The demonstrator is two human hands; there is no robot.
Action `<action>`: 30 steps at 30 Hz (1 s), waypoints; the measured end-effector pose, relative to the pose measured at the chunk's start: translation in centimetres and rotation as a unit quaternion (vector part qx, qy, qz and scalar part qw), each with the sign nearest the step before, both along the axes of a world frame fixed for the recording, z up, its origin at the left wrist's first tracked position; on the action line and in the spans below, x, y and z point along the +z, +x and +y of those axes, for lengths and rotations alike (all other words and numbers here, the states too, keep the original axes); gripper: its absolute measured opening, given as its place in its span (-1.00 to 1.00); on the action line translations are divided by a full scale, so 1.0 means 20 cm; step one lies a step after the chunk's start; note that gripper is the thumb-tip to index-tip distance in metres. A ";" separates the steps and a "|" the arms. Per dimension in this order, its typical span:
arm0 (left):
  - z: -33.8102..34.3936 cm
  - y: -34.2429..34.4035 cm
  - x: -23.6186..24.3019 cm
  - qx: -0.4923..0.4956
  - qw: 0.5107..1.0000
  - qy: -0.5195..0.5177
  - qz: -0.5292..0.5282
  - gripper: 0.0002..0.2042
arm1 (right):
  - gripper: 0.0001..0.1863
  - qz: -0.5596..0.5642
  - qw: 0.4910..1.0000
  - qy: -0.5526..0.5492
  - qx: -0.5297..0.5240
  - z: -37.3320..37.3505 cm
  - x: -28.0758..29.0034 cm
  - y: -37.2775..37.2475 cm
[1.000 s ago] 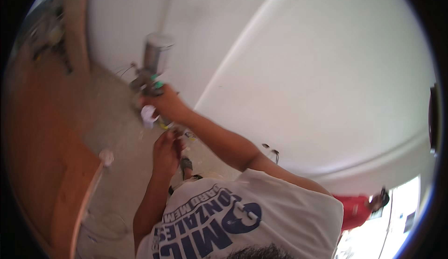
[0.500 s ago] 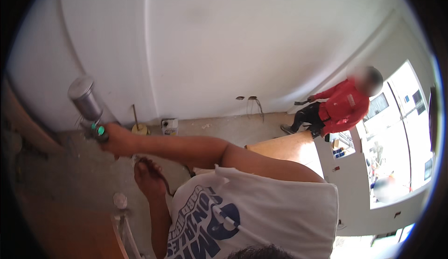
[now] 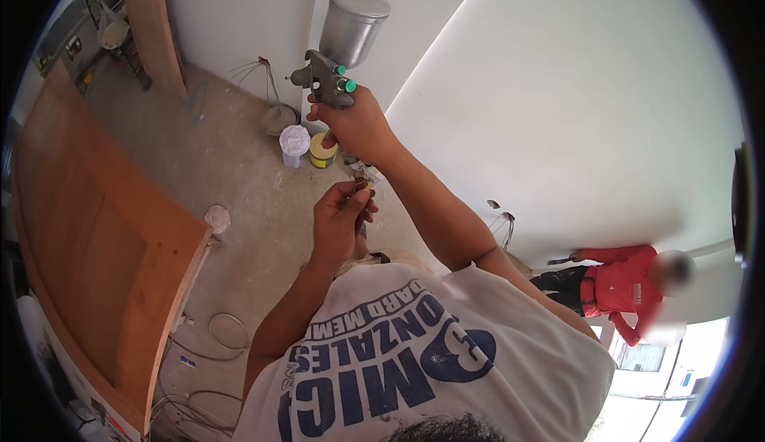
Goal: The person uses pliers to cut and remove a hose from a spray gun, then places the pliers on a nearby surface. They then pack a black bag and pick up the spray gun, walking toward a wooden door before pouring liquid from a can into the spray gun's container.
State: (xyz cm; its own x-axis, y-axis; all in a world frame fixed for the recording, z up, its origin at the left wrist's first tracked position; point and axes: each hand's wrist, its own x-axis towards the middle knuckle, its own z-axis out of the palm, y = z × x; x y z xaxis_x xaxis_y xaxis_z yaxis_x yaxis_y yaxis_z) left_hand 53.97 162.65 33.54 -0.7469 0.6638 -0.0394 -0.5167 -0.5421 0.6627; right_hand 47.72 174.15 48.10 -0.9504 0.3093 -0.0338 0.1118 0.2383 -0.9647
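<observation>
My right hand [image 3: 358,127] grips a spray gun [image 3: 323,79] by its handle, raised ahead of me. On top of the gun sits a metal paint cup [image 3: 353,27], and two green knobs show at its back. Below the right hand, my left hand [image 3: 339,223] is closed, thumb and fingers pinching the end of a hose at a small metal fitting [image 3: 365,183]. It sits close under the gun's handle; whether the two are joined I cannot tell. Most of the hose is hidden behind the hand.
A large brown wooden panel [image 3: 119,235] stands at left, with loose hoses [image 3: 227,338] on the floor beside it. Against the white wall [image 3: 574,99] stand a yellow tub [image 3: 323,151] and a white-covered container [image 3: 295,141]. A person in red [image 3: 617,278] stands at right, holding a dark tool.
My view has swung left, bringing the wooden panel into sight. The spray gun now appears higher and nearer the middle, both hands still on their things. The person in red appears lower.
</observation>
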 end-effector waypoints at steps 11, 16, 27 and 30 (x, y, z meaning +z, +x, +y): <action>0.00 -0.01 0.01 -0.032 0.999 0.004 0.031 -0.73 | -0.66 0.021 1.000 -0.014 0.016 0.00 0.00 0.00; -0.03 -0.13 -0.04 0.022 0.997 -0.074 0.016 -0.62 | -0.67 0.020 1.000 0.012 0.007 0.04 -0.09 0.02; -0.04 -0.25 -0.14 0.056 0.990 -0.127 0.003 -0.76 | -0.67 0.068 0.997 -0.010 -0.043 0.05 -0.17 0.07; -0.04 -0.28 -0.11 0.070 0.990 -0.117 0.044 -0.78 | -0.66 0.008 0.999 0.015 -0.036 0.07 -0.13 0.08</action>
